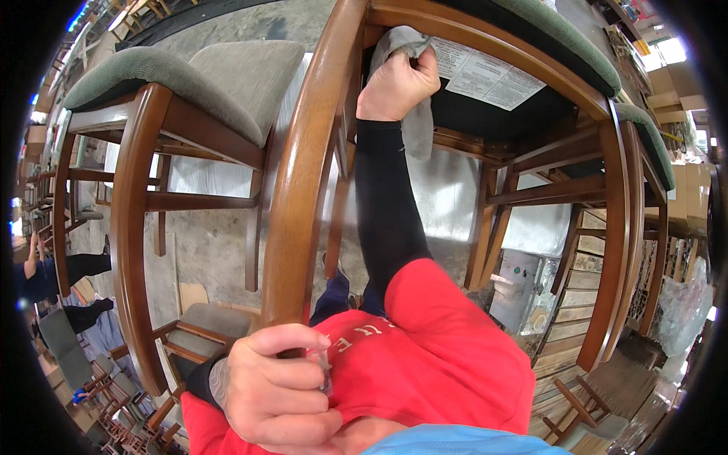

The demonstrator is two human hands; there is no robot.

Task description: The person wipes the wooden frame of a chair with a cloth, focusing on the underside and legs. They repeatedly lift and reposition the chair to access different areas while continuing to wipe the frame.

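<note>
A brown wooden chair (pixel 292 205) with a grey-green seat is tipped up in front of me, its dark underside and white printed labels (pixel 493 76) facing me. My right hand (pixel 398 85), in a black sleeve, is closed on a grey cloth (pixel 418 129) and presses it inside the frame corner by the near leg. Part of the cloth hangs down below the wrist. Lower down, my left hand (pixel 282 385) is closed around the end of that same leg. A small clear bit shows by its fingers; I cannot make out what it is.
Another chair (pixel 205 98) with a grey-green seat stands close at the left. More chairs (pixel 68 349) crowd the lower left, where a person in dark clothes (pixel 45 277) is partly visible. Wooden slats (pixel 580 280), a metal box (pixel 523 292) and cardboard boxes (pixel 688 197) lie to the right.
</note>
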